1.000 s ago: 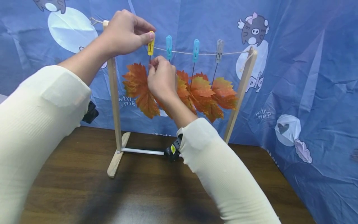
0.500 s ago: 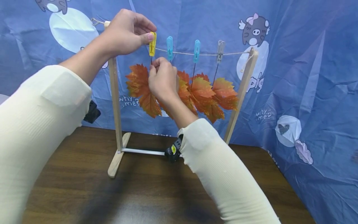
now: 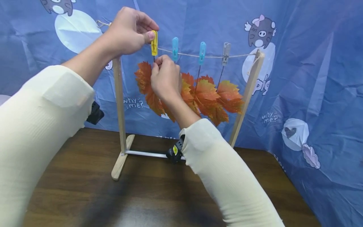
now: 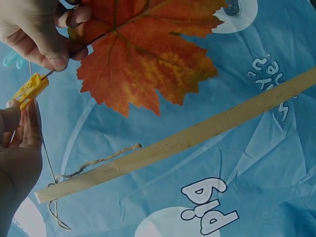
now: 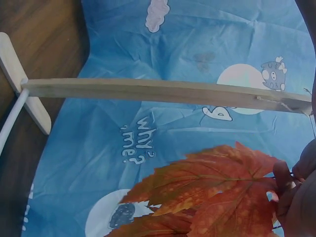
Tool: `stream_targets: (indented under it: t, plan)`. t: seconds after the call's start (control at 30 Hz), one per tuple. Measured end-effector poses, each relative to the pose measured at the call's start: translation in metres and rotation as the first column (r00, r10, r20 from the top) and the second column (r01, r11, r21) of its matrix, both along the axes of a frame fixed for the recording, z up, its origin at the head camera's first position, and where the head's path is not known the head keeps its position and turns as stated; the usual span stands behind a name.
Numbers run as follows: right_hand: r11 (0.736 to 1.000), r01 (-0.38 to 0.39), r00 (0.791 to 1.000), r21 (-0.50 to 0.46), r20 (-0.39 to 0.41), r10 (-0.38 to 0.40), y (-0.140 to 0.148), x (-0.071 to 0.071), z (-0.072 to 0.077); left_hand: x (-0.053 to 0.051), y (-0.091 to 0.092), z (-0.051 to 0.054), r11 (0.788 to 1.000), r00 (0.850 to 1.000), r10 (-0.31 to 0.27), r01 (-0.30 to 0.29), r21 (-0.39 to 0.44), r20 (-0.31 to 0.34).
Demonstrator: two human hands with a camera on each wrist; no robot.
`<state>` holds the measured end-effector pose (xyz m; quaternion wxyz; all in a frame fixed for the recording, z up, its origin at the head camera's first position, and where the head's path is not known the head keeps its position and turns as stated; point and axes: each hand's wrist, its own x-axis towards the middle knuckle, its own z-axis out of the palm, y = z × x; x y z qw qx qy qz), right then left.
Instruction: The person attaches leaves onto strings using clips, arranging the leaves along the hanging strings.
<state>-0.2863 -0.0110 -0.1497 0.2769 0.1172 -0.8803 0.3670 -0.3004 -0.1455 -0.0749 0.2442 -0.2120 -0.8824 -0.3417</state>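
Observation:
My left hand (image 3: 129, 33) pinches a yellow clothespin (image 3: 154, 43) between thumb and fingers at the left part of a string (image 3: 187, 55). Just below, my right hand (image 3: 166, 77) pinches the thin dark stem of an orange-red artificial maple leaf (image 3: 147, 86). In the left wrist view the stem's upper end meets the jaws of the yellow clothespin (image 4: 32, 90), and the leaf (image 4: 148, 59) spreads away from the fingers. Two blue clothespins (image 3: 202, 53) and a grey clothespin (image 3: 226, 53) sit farther right on the string, with more leaves (image 3: 205, 94) hanging under them.
The string spans a wooden frame with a left post (image 3: 119, 104), a right post (image 3: 246, 97) and a white bottom rod (image 3: 146, 154). It stands on a brown wooden table (image 3: 136, 201). A blue printed cloth (image 3: 320, 78) hangs behind.
The leaf in my right hand has turned and shifted slightly right. Both hands keep their grips on the clothespin and the stem, while the head view has shifted slightly.

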Motion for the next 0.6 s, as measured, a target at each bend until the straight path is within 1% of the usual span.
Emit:
stream_targets:
  t: [0.1, 0.23, 0.37, 0.5, 0.6]
  plan:
    - [1.0, 0.0, 1.0, -0.012, -0.001, 0.0, 0.0002, 0.0007, 0.0001, 0.0011, 0.0003, 0.0009, 0.999, 1.0, 0.003, -0.003, -0.036, -0.007]
    - [1.0, -0.002, 1.0, -0.028, 0.004, 0.002, 0.0021, 0.0007, -0.001, 0.0018, 0.0004, 0.0017, 0.995, 1.0, -0.004, 0.003, -0.104, -0.016]
    - [0.999, -0.006, 1.0, -0.031, 0.01, 0.006, 0.0038, -0.0004, -0.0021, 0.0027, 0.0001, 0.0017, 0.989, 0.999, -0.015, 0.01, -0.147, -0.031]
    - [1.0, -0.007, 1.0, -0.029, 0.008, 0.008, 0.0039, -0.0011, -0.002, 0.0033, 0.0, 0.0014, 0.986, 0.998, -0.024, 0.016, -0.163, -0.049]
    - [0.999, -0.015, 1.0, -0.032, 0.014, 0.016, 0.0035, -0.0011, -0.0015, 0.0023, 0.0005, 0.0012, 0.986, 0.998, -0.025, 0.016, -0.167, -0.05]
